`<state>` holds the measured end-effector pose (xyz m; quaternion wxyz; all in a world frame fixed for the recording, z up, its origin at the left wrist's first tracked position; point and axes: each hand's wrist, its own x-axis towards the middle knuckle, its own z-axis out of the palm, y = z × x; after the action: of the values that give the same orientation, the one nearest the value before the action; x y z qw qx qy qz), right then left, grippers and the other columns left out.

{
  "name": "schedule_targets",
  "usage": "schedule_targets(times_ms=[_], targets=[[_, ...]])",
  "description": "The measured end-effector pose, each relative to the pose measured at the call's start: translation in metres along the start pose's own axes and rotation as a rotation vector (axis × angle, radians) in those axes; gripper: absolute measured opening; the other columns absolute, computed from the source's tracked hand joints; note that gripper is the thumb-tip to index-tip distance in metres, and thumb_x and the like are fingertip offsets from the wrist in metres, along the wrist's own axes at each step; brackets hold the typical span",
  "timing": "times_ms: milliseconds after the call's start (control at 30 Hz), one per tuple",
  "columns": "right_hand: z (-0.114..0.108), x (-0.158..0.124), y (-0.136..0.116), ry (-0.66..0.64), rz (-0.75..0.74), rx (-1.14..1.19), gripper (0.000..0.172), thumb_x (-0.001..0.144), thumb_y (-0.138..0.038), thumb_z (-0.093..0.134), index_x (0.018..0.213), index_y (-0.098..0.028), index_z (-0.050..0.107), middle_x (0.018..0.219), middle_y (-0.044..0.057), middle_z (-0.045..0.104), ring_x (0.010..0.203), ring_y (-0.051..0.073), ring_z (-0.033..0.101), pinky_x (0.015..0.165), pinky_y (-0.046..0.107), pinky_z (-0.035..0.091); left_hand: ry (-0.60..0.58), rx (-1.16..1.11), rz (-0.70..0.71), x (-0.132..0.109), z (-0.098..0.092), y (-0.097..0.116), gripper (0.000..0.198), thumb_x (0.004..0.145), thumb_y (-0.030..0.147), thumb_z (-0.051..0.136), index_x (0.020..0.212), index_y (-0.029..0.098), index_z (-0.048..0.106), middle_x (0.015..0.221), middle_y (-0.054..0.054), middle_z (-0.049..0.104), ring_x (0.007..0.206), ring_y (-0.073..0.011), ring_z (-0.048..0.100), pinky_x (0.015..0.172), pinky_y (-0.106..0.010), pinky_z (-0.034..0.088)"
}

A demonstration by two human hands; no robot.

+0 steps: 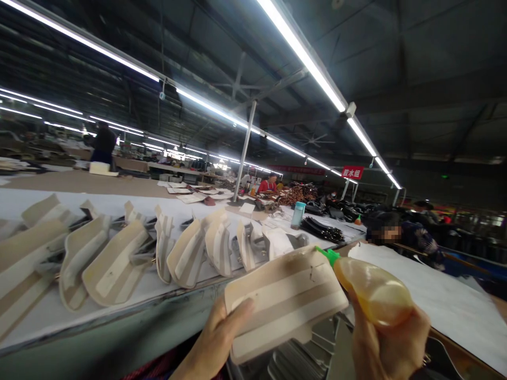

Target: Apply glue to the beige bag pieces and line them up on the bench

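My left hand (222, 332) grips the left end of a beige, striped curved panel (285, 295), its thumb lying on the panel's face. In my right hand (390, 340) is a translucent bottle (376, 287) of yellowish liquid, tilted so that its green nozzle (328, 255) meets the panel's upper right edge. Several similar beige panels (114, 264) stand in a row on the white-covered table to the left. Below the held panel are stacked grey pieces (297, 361), partly hidden by it.
A light blue bottle (298, 215) stands beyond the row, near a pile of black strips (322, 229). White sheeting (439, 295) covers a surface at the right. A person (407, 235) is bent over there; another in red (267, 184) sits farther back.
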<state>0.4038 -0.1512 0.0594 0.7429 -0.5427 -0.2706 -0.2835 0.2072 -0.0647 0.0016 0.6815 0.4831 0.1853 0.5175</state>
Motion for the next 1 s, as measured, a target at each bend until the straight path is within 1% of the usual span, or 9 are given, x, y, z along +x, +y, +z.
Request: schedule_targets(times_ms=[100,200,400,533,600,733,867,933,1000], targets=[[-0.001,0.000,0.000,-0.032,0.068,-0.007,0.061,0.051,-0.053,0.081,0.094,-0.019,0.055,0.085,0.004,0.054,0.083,0.025,0.055,0.078,0.043,0.048,-0.059,0.004,0.027,0.000,0.001,0.002,0.044,0.080,0.041,0.073,0.118,0.019,0.072,0.115,-0.010,0.076,0.121,-0.0343,0.061,0.110,-0.044,0.043],[0.001,0.001,0.000,-0.023,0.078,-0.015,0.061,0.053,-0.050,0.081,0.099,-0.018,0.056,0.092,0.006,0.057,0.086,0.026,0.057,0.080,0.043,0.048,-0.079,0.026,0.013,-0.001,0.001,0.004,0.045,0.081,0.042,0.073,0.119,0.019,0.072,0.115,-0.010,0.076,0.117,-0.0346,0.064,0.106,-0.044,0.045],[0.000,0.004,-0.009,0.149,0.153,-0.065,0.062,0.051,-0.055,0.080,0.094,-0.021,0.052,0.096,0.009,0.057,0.093,0.032,0.056,0.085,0.049,0.047,-0.053,0.009,0.013,-0.001,0.003,0.004,0.052,0.079,0.042,0.074,0.125,0.018,0.069,0.116,-0.010,0.076,0.113,-0.0345,0.065,0.103,-0.044,0.048],[-0.007,0.002,-0.014,0.231,0.121,-0.055,0.058,0.050,-0.054,0.084,0.088,-0.023,0.052,0.097,0.010,0.057,0.096,0.033,0.055,0.087,0.049,0.048,-0.042,-0.045,0.018,0.000,0.005,0.005,0.053,0.081,0.038,0.073,0.130,0.018,0.065,0.116,-0.010,0.076,0.112,-0.0339,0.066,0.101,-0.044,0.049],[-0.009,-0.001,-0.016,0.216,0.114,-0.014,0.059,0.050,-0.054,0.085,0.089,-0.022,0.054,0.097,0.009,0.058,0.094,0.033,0.056,0.085,0.049,0.049,-0.028,-0.075,-0.016,0.000,0.004,0.005,0.056,0.080,0.037,0.074,0.132,0.019,0.063,0.114,-0.009,0.077,0.109,-0.0334,0.067,0.097,-0.042,0.052],[-0.006,-0.003,-0.019,0.109,0.157,0.003,0.064,0.051,-0.055,0.085,0.096,-0.020,0.057,0.094,0.008,0.061,0.090,0.031,0.058,0.084,0.048,0.049,0.002,-0.101,-0.070,-0.001,0.001,0.005,0.063,0.079,0.038,0.076,0.136,0.018,0.059,0.112,-0.010,0.077,0.108,-0.0333,0.067,0.088,-0.039,0.055],[0.000,-0.002,-0.013,0.059,0.124,-0.084,0.064,0.054,-0.054,0.083,0.100,-0.017,0.058,0.095,0.009,0.059,0.088,0.029,0.057,0.081,0.045,0.048,0.005,-0.107,-0.065,-0.001,-0.001,0.003,0.065,0.079,0.038,0.075,0.138,0.017,0.056,0.114,-0.010,0.076,0.110,-0.0337,0.066,0.091,-0.040,0.053],[0.001,-0.005,-0.009,0.043,0.102,-0.052,0.062,0.056,-0.051,0.083,0.101,-0.017,0.057,0.095,0.009,0.059,0.086,0.027,0.057,0.079,0.043,0.049,0.000,-0.112,-0.060,-0.001,-0.001,0.003,0.064,0.080,0.037,0.075,0.138,0.017,0.056,0.114,-0.010,0.076,0.111,-0.0337,0.066,0.092,-0.041,0.053],[0.000,-0.011,-0.005,-0.021,0.090,0.021,0.059,0.057,-0.048,0.083,0.101,-0.018,0.058,0.092,0.007,0.059,0.083,0.025,0.057,0.077,0.040,0.049,0.002,-0.131,-0.065,-0.001,-0.001,0.002,0.063,0.080,0.037,0.075,0.137,0.018,0.057,0.114,-0.010,0.077,0.111,-0.0336,0.067,0.092,-0.041,0.053]])
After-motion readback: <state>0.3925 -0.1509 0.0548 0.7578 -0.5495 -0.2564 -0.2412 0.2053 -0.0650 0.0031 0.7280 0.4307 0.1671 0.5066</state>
